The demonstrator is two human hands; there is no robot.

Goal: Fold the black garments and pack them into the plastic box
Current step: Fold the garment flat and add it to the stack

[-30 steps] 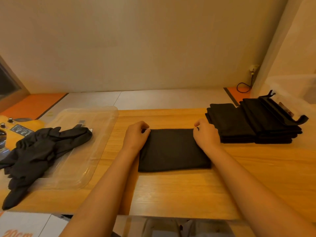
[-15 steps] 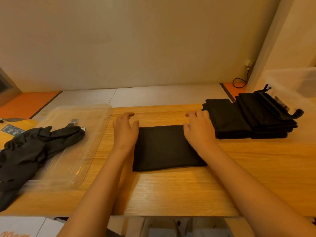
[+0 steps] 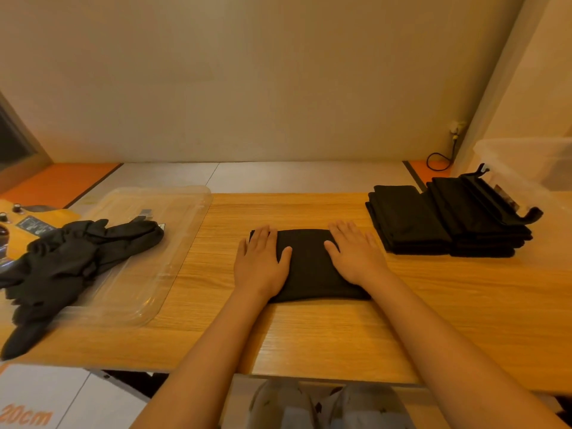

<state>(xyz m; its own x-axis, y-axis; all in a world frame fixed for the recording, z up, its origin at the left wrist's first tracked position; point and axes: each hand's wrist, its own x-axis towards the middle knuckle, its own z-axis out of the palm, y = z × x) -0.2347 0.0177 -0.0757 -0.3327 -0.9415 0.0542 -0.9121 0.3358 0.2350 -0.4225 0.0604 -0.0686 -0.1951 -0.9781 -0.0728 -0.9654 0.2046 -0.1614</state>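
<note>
Your left hand (image 3: 261, 267) flat, fingers straight, on garment's (image 3: 309, 264) left end | right hand (image 3: 356, 258) flat on its right end | garment on table (image 3: 340, 335), ends hidden under your palms | stack (image 3: 408, 221) right of right fingertips | box (image 3: 526, 156) beyond, cut off by frame | pile (image 3: 62, 267) left of left fingers, partly cut off.

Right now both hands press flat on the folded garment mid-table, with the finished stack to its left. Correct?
One slip: left hand and right hand do press flat on the folded garment, but the finished stack lies to its right, by the plastic box, per the head view. An unfolded heap lies to its left.
</note>
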